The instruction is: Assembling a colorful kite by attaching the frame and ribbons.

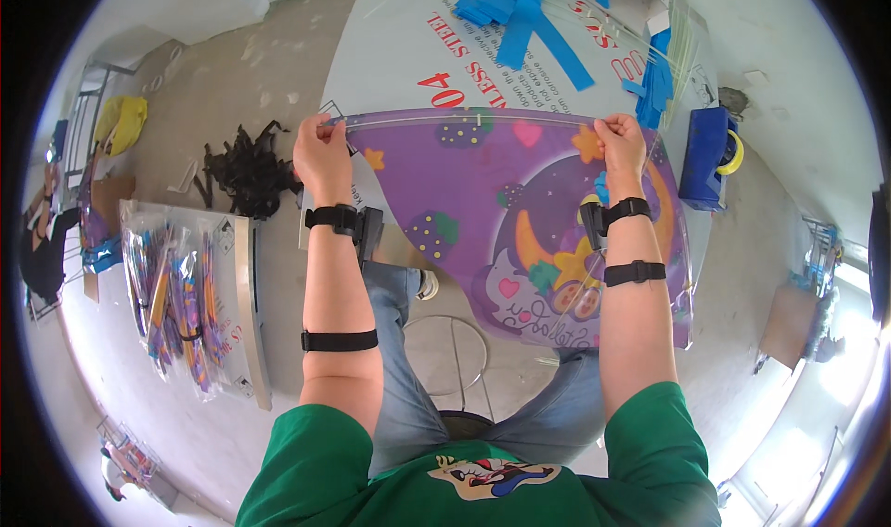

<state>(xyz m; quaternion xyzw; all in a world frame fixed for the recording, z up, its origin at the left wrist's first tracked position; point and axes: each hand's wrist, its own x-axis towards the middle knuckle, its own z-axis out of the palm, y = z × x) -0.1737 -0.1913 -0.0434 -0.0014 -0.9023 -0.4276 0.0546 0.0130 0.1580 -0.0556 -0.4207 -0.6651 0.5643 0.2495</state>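
Observation:
A purple, cartoon-printed kite sheet [445, 170] hangs over the near edge of the work table and down toward my lap. Along its far edge runs a thin white rod [478, 118], with a small white mark near its middle. My left hand [322, 151] pinches the left end of this edge between thumb and fingers. At the right part of the same edge, my right hand [621, 147] is closed in a pinch too. The edge is held stretched straight between both hands. My right forearm hides part of the print.
Blue strips [520, 26] and thin pale rods lie across the table's far side. A blue box [703, 160] with a yellow roll [732, 153] stands at right. Left are a heap of black strips [246, 170] and bagged colourful bundles [176, 295]. Another person [113, 471] is far left.

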